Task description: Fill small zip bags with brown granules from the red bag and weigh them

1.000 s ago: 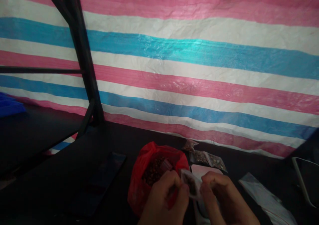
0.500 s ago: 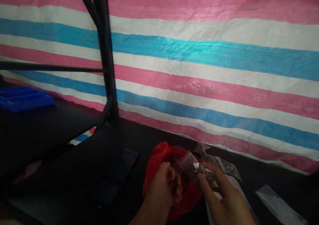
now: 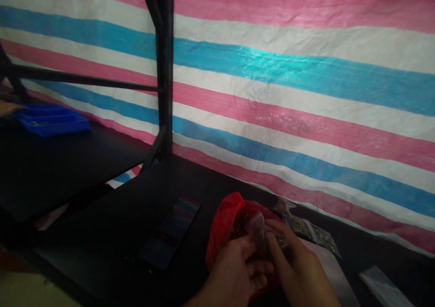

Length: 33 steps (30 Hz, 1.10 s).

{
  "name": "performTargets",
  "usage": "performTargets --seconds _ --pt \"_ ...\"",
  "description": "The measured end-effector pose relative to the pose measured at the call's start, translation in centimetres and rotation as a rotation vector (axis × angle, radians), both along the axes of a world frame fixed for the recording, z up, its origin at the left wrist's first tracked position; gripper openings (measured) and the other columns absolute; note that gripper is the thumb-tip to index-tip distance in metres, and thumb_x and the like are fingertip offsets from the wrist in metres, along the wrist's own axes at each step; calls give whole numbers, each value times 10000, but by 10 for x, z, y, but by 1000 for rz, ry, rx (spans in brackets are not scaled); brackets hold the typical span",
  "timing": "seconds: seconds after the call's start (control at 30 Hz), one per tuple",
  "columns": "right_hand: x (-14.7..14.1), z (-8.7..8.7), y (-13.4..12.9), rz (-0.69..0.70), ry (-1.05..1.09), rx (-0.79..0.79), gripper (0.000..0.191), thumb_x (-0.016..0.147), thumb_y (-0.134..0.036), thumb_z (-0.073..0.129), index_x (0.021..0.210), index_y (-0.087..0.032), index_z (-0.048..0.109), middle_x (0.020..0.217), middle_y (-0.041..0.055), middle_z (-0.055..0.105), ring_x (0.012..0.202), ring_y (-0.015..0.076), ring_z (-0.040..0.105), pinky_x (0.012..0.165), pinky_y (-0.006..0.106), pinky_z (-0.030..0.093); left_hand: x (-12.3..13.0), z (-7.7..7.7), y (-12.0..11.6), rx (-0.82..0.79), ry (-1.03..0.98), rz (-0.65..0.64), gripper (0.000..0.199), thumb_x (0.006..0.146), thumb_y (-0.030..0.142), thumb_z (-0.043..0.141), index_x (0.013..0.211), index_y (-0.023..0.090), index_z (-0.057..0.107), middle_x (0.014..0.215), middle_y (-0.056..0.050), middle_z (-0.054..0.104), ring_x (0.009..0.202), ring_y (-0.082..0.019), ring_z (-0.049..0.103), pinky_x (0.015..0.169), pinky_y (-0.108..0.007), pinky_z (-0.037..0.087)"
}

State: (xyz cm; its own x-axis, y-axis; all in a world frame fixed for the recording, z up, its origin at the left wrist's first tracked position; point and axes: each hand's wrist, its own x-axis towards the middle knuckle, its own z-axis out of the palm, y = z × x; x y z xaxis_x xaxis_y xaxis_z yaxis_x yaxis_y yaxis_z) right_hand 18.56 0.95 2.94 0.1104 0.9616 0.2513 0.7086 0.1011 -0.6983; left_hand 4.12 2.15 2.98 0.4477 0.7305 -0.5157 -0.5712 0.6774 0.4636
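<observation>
My right hand (image 3: 299,261) is closed around a small clear zip bag (image 3: 258,227), its thumb and fingers pressing the plastic; dark contents in it are blurred. Just left of it, my left hand (image 3: 238,268) has its fingers half curled and apart, the tips close to the bag's lower edge. Whether they touch the bag is hard to make out. Both hands are over an open red plastic bag (image 3: 222,225), whose crumpled rim stands up at the back. Small brownish metal-looking pieces (image 3: 240,221) lie inside it, partly hidden by my hands.
Filled clear bags (image 3: 314,233) lie behind my right hand, beside a pale flat sheet (image 3: 331,268). Another clear packet (image 3: 384,285) is at right. A phone (image 3: 170,234) lies left. A blue tray (image 3: 56,120) and another person's hand (image 3: 9,108) are far left, past a black post (image 3: 165,75).
The view has shifted, so the scene sits further right. My left hand has come closer to the zip bag, its fingers less curled. Another person's hand has appeared by the blue tray.
</observation>
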Motion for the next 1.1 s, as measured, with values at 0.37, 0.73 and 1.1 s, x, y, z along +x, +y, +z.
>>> performTargets --seconds 0.37,0.73,1.1 --pt "-6 1 -7 -7 64 5 454 923 -608 558 1074 -248 792 1000 96 857 861 271 832 696 276 652 -5 -18 0 88 -64 -110 348 1002 259 404 1048 139 728 962 -82 762 571 -105 648 618 -238 448" --pt "6 -8 -14 28 172 -21 411 969 -558 594 1133 -230 779 1049 98 852 915 270 829 761 291 663 13 -31 3 319 183 -104 440 787 567 619 930 157 694 756 -59 710 486 -120 566 509 -246 361" --pt "17 -20 -22 -33 215 224 361 912 -511 723 1139 -240 798 1112 93 840 930 264 819 878 315 664 5 -18 -1 844 688 166 363 972 421 626 1267 220 694 1262 -98 733 1129 -246 685 1025 -357 501"
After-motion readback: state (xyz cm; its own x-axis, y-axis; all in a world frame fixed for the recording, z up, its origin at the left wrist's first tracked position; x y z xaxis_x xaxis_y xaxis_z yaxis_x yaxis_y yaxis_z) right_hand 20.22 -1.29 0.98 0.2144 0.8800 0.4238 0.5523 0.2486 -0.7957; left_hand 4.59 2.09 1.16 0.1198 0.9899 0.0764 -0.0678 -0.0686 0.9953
